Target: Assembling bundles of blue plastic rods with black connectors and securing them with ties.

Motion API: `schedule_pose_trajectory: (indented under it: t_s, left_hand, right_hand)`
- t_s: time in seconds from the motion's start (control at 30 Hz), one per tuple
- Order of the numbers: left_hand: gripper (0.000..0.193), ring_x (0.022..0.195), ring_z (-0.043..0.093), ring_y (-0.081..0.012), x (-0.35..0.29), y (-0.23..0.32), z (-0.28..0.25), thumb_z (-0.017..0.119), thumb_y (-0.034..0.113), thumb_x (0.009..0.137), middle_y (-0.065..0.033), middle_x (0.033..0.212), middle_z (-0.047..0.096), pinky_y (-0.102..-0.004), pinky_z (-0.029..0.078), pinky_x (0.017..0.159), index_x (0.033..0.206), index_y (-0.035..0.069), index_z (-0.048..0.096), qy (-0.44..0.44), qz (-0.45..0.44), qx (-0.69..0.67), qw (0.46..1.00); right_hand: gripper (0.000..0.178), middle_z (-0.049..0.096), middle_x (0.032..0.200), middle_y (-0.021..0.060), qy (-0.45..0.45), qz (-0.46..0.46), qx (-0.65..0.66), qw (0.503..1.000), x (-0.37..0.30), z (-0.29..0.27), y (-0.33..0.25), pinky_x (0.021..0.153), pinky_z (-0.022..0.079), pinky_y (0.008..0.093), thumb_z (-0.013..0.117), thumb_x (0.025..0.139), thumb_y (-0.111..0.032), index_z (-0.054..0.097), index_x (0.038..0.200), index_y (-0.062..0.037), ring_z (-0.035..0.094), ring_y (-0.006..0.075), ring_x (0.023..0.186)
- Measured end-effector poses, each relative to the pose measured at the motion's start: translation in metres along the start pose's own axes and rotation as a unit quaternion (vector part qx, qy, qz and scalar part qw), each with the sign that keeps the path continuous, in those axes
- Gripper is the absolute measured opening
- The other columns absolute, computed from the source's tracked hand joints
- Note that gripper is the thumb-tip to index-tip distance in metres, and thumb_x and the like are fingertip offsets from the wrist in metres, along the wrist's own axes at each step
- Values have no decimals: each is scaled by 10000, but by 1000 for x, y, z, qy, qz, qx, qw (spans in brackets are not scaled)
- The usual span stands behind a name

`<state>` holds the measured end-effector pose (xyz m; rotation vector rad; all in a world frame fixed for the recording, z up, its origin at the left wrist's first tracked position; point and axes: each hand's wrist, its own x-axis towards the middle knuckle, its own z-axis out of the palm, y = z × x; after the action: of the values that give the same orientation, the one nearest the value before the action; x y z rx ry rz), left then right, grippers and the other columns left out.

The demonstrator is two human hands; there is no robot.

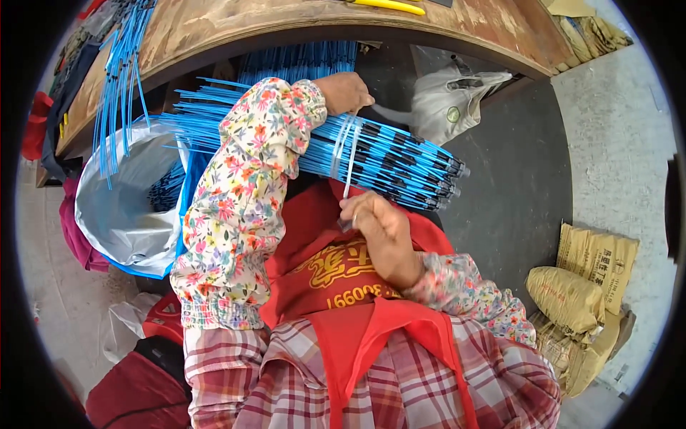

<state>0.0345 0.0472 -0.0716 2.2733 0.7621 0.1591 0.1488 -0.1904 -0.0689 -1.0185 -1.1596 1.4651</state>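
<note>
A thick bundle of blue wires (325, 146) with black fittings along its right end lies across my lap. Whitish bands (344, 154) wrap around its middle. My left hand (346, 93) is at the far side of the bundle, fingers curled together where the band comes over the top; what they grip is partly hidden. Nearer to me, my right hand (386, 239) is closed, pinching the lower end of the band, which is drawn tight from the bundle. A red apron (307, 229) covers my lap under the bundle.
A silver-lined blue bag (107, 207) with more wires stands at left. Blue wires (125, 71) hang over the wooden table (207, 28), which holds a yellow-handled tool (389, 6). A whitish plastic bag (450, 107) lies beyond the bundle; brown sacks (568, 300) are at right.
</note>
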Motion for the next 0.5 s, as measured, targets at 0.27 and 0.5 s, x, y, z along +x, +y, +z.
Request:
schedule_pose_trajectory:
  t_s: [0.27, 0.5]
  left_hand:
    - [328, 566, 535, -258, 6, -7, 2, 499, 210, 912, -145, 616, 563, -362, 445, 599, 703, -16, 610, -31, -54, 25, 998]
    - [255, 603, 601, -308, -44, 16, 9, 494, 159, 904, -161, 634, 596, -403, 446, 555, 732, -7, 582, 120, -16, -52, 991]
  right_hand:
    - [37, 527, 828, 37, 11, 377, 429, 821, 22, -17, 67, 506, 385, 192, 476, 935, -89, 509, 917, -82, 468, 103, 645]
    - [63, 519, 825, 31, -25, 280, 368, 887, 41, -20, 120, 451, 337, 185, 499, 941, -160, 498, 963, -102, 458, 93, 617]
